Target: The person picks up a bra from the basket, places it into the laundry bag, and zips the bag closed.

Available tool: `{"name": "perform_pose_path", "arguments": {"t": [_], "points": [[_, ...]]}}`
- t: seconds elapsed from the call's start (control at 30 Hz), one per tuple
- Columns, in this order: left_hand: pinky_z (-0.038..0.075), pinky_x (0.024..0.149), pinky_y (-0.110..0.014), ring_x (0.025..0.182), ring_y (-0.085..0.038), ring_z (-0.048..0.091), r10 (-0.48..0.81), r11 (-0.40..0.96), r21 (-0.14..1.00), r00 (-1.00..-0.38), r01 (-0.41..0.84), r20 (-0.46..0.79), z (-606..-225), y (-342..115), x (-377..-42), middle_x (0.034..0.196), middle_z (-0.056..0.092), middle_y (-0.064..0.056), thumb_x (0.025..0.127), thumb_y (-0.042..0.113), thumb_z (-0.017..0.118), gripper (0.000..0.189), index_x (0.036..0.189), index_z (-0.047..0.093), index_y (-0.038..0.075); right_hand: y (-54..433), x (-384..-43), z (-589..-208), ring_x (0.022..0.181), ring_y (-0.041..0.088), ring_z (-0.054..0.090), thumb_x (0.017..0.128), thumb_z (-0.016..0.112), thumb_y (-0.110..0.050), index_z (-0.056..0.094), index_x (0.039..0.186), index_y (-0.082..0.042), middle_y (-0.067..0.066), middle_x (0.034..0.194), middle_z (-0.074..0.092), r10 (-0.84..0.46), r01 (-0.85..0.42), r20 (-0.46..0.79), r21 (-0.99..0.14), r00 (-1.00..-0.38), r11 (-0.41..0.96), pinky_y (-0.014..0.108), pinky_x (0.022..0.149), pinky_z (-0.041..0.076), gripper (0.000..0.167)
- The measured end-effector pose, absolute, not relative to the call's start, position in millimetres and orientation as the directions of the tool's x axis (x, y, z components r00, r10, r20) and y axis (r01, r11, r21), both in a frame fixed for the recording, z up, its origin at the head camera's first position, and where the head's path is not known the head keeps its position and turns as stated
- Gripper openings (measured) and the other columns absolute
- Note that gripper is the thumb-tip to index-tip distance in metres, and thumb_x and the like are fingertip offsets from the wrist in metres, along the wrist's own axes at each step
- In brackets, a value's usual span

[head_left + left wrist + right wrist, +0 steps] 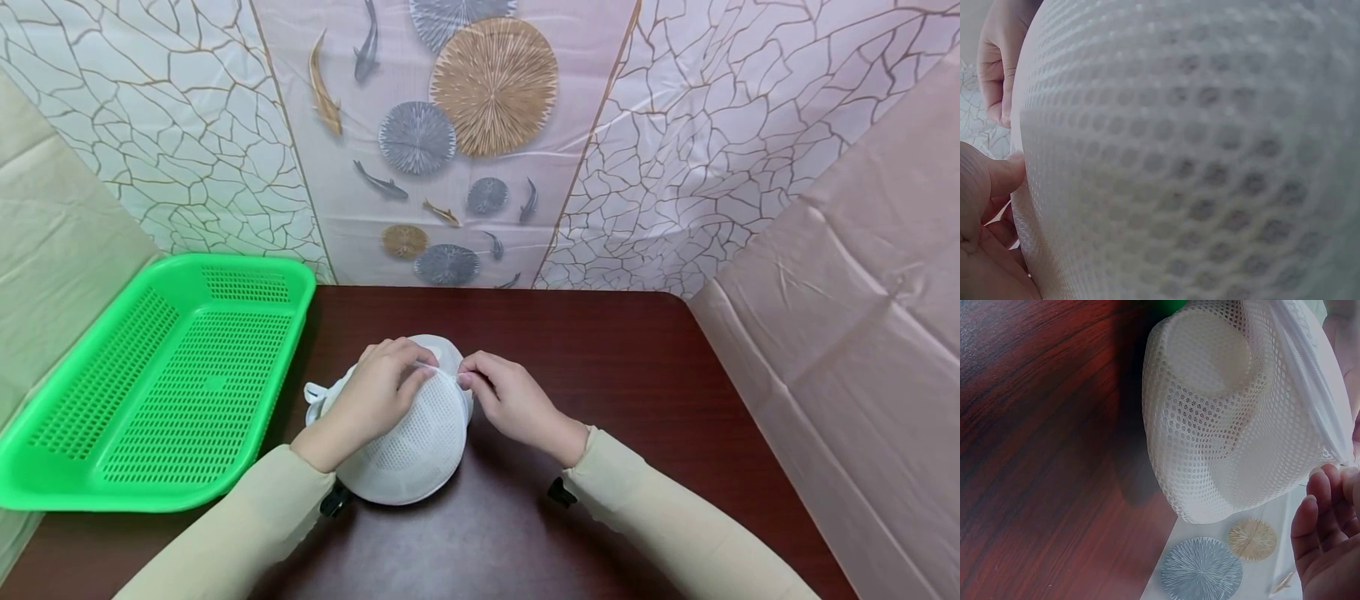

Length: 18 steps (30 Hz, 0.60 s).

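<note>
A rounded white mesh laundry bag point(420, 446) stands tilted on the table, its broad mesh face toward me. My left hand point(378, 392) pinches its upper rim, thumb on the near face and fingers behind. Just to the right, my right hand point(517, 400) pinches the rim with thumb and fingertips. In the right wrist view a zipper strip point(1314, 394) runs along the rim to those fingertips; whether they hold the zipper pull is too small to tell. A pale round shape point(1207, 353) shows at the bag's mesh side. The left wrist view is mostly filled by mesh point(1166, 156).
At the left of the dark red-brown table point(600, 358) lies a large green plastic basket point(300, 333) with slotted sides. A white loop point(315, 392) sticks out at the bag's left. Patterned sheeting point(675, 167) walls in the back and sides.
</note>
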<state>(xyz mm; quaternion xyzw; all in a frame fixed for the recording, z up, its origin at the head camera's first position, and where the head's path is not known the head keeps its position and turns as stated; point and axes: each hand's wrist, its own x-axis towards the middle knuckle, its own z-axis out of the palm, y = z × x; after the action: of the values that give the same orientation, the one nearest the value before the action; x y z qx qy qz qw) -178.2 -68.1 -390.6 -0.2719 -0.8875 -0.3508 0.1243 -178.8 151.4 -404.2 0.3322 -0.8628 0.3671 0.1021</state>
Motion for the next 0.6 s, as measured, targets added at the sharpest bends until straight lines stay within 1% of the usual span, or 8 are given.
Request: {"name": "perform_pose_path", "arguments": {"t": [0.2, 0.47, 0.6], "points": [[0.037, 0.088, -0.042, 0.091, -0.024, 0.056, 0.392, 0.605, 0.557, -0.822, 0.569, 0.414, -391.0, -69.4, -179.6, 0.095, 0.064, 0.000, 0.090, 0.013, 0.068, 0.006, 0.096, 0.069, 0.012, 151.7, -179.4, -405.5, 0.070, 0.006, 0.050, 0.098, 0.058, -0.019, 0.061, 0.094, -0.014, -0.007, 0.079, 0.052, -0.502, -0.654, 0.425, -0.566, -0.753, 0.503, 0.024, 0.065, 0.043, 0.007], [0.036, 0.092, -0.045, 0.090, -0.024, 0.056, 0.355, 0.611, 0.570, -0.833, 0.550, 0.423, -390.9, -74.1, -182.9, 0.095, 0.064, -0.001, 0.090, 0.012, 0.068, 0.007, 0.097, 0.068, 0.010, 153.8, -179.6, -406.6, 0.071, 0.006, 0.051, 0.097, 0.059, -0.014, 0.061, 0.093, -0.013, -0.007, 0.079, 0.052, -0.502, -0.641, 0.407, -0.571, -0.764, 0.513, 0.024, 0.064, 0.044, 0.004], [0.036, 0.093, -0.045, 0.092, -0.024, 0.056, 0.353, 0.613, 0.576, -0.840, 0.541, 0.413, -391.1, -76.2, -184.0, 0.097, 0.064, -0.001, 0.092, 0.013, 0.066, 0.007, 0.098, 0.068, 0.010, 154.3, -179.8, -407.6, 0.071, 0.006, 0.051, 0.097, 0.059, -0.015, 0.061, 0.093, -0.013, -0.007, 0.079, 0.052, -0.504, -0.645, 0.410, -0.570, -0.760, 0.509, 0.024, 0.064, 0.044, 0.005]]}}
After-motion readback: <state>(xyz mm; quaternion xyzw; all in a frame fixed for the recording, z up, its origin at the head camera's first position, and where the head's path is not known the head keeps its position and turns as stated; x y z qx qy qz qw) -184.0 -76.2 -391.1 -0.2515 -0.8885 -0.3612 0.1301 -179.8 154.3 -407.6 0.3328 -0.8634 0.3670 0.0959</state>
